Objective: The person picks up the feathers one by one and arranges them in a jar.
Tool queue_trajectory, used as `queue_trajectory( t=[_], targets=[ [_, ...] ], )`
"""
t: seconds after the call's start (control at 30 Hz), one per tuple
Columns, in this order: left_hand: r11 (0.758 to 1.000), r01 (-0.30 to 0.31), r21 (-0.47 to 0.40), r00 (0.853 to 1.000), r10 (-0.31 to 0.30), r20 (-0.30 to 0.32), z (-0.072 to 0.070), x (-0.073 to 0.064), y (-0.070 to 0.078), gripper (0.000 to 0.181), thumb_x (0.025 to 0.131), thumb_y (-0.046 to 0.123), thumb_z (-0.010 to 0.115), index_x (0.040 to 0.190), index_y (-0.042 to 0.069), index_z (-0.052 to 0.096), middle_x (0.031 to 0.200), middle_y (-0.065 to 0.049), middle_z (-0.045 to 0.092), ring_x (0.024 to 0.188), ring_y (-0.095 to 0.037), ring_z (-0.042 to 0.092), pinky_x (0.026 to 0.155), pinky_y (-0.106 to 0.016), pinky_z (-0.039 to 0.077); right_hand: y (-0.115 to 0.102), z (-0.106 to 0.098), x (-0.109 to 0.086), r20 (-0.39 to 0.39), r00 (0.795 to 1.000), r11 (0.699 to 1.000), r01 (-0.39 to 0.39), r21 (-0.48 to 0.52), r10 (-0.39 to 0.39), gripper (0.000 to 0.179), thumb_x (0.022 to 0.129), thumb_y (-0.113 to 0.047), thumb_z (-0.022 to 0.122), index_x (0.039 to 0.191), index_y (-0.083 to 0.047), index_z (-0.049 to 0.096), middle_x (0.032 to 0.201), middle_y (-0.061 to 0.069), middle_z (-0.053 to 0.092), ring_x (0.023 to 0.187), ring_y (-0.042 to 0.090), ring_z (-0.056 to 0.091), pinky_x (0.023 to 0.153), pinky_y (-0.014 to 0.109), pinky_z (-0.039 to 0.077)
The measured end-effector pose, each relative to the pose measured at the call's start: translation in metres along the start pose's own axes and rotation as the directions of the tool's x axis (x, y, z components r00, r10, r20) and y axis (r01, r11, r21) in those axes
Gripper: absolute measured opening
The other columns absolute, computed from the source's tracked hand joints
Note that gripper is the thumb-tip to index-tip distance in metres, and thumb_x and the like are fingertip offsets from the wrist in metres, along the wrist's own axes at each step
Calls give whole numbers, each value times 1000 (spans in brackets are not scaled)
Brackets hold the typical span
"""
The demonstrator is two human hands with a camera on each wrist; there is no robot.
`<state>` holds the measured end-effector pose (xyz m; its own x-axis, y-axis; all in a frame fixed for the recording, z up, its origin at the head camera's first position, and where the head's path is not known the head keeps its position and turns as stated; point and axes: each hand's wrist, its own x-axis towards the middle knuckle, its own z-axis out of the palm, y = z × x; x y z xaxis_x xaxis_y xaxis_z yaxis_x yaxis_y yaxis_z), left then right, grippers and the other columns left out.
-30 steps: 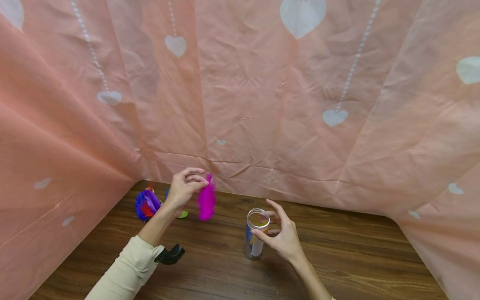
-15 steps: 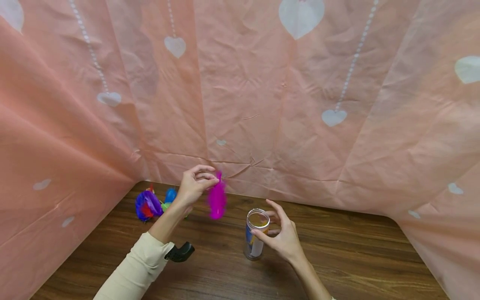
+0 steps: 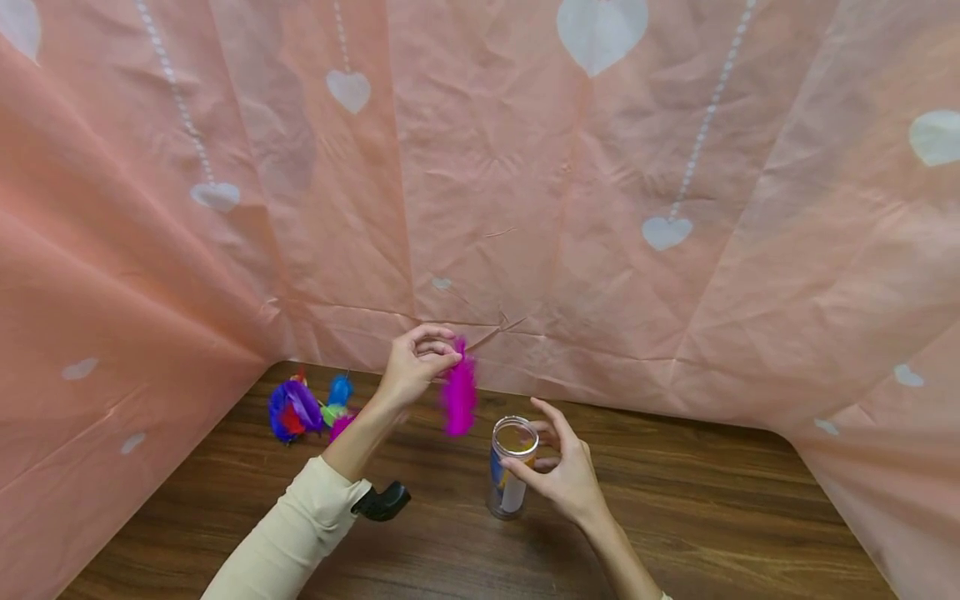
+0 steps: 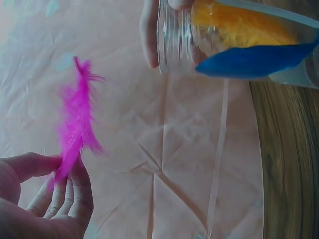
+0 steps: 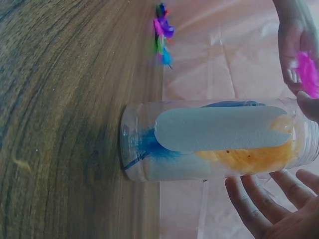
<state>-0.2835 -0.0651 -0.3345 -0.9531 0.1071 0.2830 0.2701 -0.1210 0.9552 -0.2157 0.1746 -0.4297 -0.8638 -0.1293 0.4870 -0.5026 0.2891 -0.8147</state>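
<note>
A bright magenta feather (image 3: 460, 400) hangs from the thumb and fingertips of my left hand (image 3: 411, 371), in the air left of a clear jar. This jar (image 3: 513, 487) stands upright and uncapped on the wooden table, with a pale label on its side. Through its wall I see an orange feather (image 4: 244, 25) and a blue feather (image 4: 254, 60). My right hand (image 3: 570, 479) holds the jar near its rim, thumb on the near side and fingers on the far side. The left wrist view shows the magenta feather (image 4: 77, 119) pinched by one end.
Several loose feathers in purple (image 3: 300, 406), blue (image 3: 341, 390), green and magenta lie in a heap at the table's back left. A peach cloth (image 3: 480, 208) with white hearts rises behind the brown wooden table (image 3: 712, 517). A black wrist strap (image 3: 382, 502) sits on my left sleeve.
My left hand has moved right with the magenta feather, closer to the jar. This uncovers more of the feather heap. The right hand and the jar have stayed put.
</note>
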Motion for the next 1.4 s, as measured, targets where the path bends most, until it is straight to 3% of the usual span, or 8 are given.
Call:
queue_trajectory(
  t=[0.17,0.4,0.57,0.9,1.03,1.23,1.4],
  targets=[
    [1000,-12,15,1000,12,4,10,2,0,27,92,-11,69,118,-13,61,80,2,65,68,-6,68,62,-23,58,-1,0,0,-4,1000,1000,-3,-3,3,82,77,-8,92,148,-9,50,110,11,73,91,30,72,68,34,63],
    [1000,-7,-2,1000,7,15,23,4,-2,29,91,-11,69,119,-13,60,81,2,65,67,-6,67,56,-22,57,-1,1,0,-7,1000,1000,-12,-15,12,83,77,-7,92,148,-6,49,110,13,73,92,40,72,67,34,63],
    [1000,-2,-13,1000,3,18,31,5,-3,28,92,-11,69,118,-12,61,81,2,65,67,-7,66,55,-23,57,-2,1,0,-10,1000,1000,-16,-16,16,84,76,-7,92,148,-7,49,110,13,73,92,31,72,67,35,63],
    [996,-81,-26,994,82,75,49,6,-6,31,92,-14,68,121,-17,58,88,-3,66,74,-8,67,74,-23,60,-2,1,-2,-4,1000,1000,-25,-15,25,84,77,-7,92,149,-7,48,111,15,73,92,34,73,67,37,64],
    [996,-79,-34,994,81,78,54,5,-10,28,91,-14,68,118,-15,60,87,-2,66,74,-8,67,73,-23,60,-2,2,-2,-7,1000,999,-29,-13,29,84,77,-7,92,149,-6,48,110,15,73,92,34,73,66,36,64],
    [994,-104,-9,991,105,89,60,1,-17,25,91,-12,71,115,-12,62,85,-1,66,71,-9,66,63,-23,60,-3,3,-2,-11,999,999,-35,-12,35,84,76,-7,92,147,-5,49,109,15,73,92,35,73,66,33,63],
    [988,-151,42,980,144,139,61,-7,-24,24,90,-11,72,112,-13,63,88,-13,69,70,-8,65,63,-20,57,-3,3,-4,-13,999,999,-46,-5,46,85,75,-7,93,147,-3,48,108,16,73,91,38,72,66,32,63]
  ],
)
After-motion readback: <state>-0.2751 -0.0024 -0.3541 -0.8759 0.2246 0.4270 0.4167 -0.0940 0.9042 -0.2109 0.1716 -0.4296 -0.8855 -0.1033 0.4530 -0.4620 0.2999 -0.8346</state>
